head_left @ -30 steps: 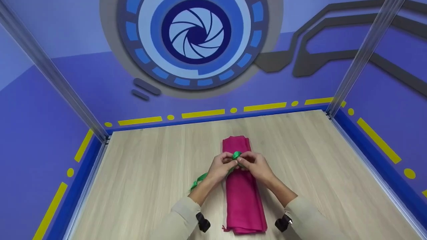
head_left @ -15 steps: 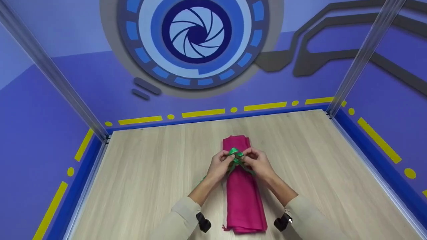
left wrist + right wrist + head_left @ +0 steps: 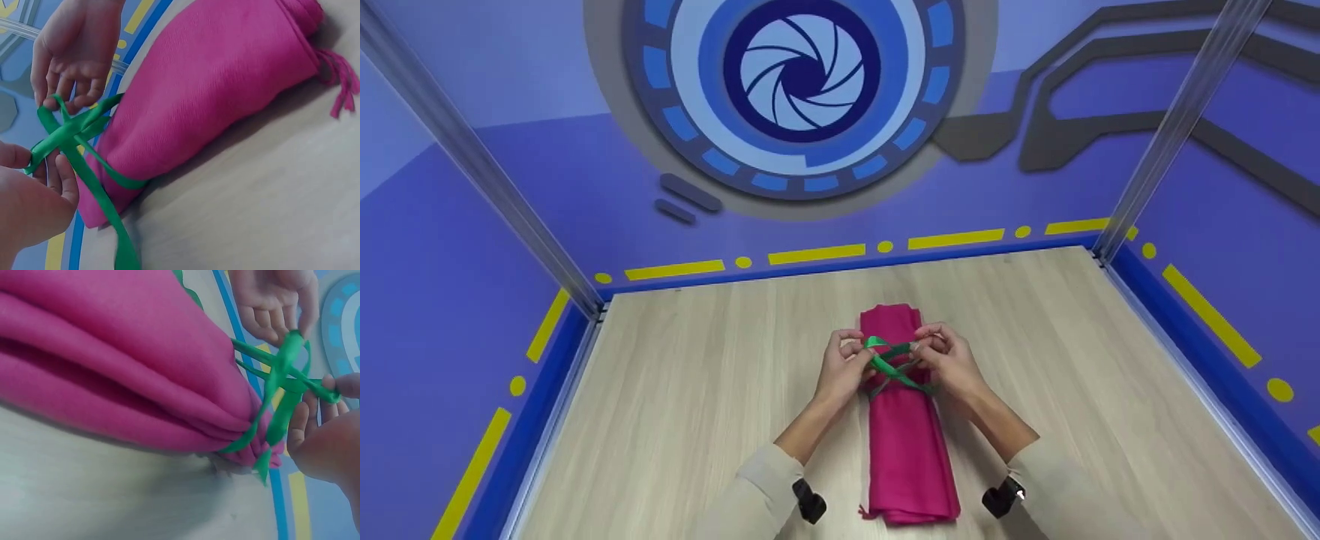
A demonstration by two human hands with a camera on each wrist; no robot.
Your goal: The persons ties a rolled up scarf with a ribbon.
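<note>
A rolled magenta scarf [image 3: 911, 457] with a fringed end lies lengthwise on the table. Round its far part passes a green satin ribbon [image 3: 894, 372], whose strands cross above the cloth. My left hand [image 3: 838, 369] pinches one ribbon loop between thumb and fingertips, left of the roll. On the other side my right hand [image 3: 957, 369] pinches another loop. In the left wrist view the ribbon [image 3: 67, 132] crosses itself between the two hands, and one tail hangs down beside the scarf [image 3: 185, 84]. The right wrist view shows a shorter ribbon end by the gathered scarf [image 3: 129, 377].
The wood-grain table [image 3: 697, 390] extends on both sides of the scarf. Blue printed panels [image 3: 780, 232] enclose it at the back and sides, with metal posts [image 3: 1177, 127] at the far corners. A small black camera sits at each wrist.
Both hands began close together over the ribbon and have moved apart, left and right. The bunched ribbon has spread into crossing strands and loops. The scarf has stayed in place.
</note>
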